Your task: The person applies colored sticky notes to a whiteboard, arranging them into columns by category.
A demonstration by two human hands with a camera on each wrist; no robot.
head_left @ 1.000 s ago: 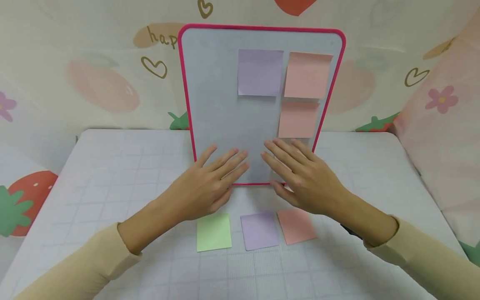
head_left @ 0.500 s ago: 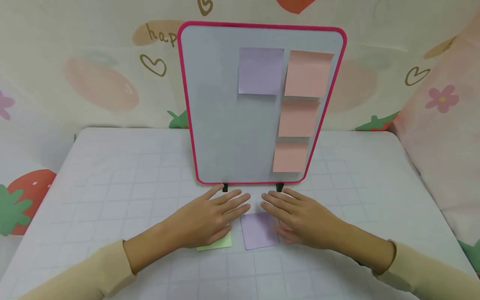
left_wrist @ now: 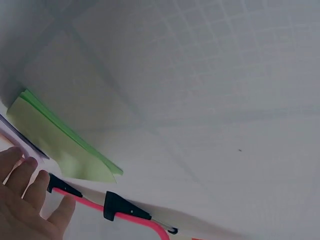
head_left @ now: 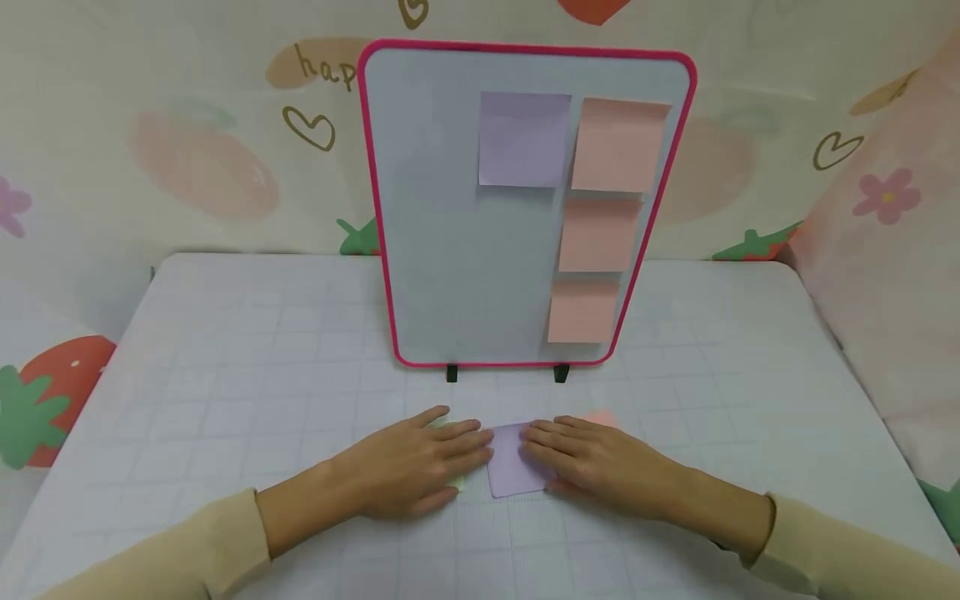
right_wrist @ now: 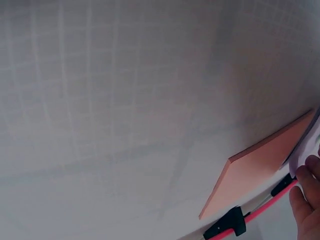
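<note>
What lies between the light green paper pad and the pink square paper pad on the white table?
In the head view, a purple square paper pad lies between them, partly hidden by the right hand.

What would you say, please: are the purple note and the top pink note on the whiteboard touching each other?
Apart: the head view shows a strip of bare whiteboard between the purple note and the top pink note.
</note>
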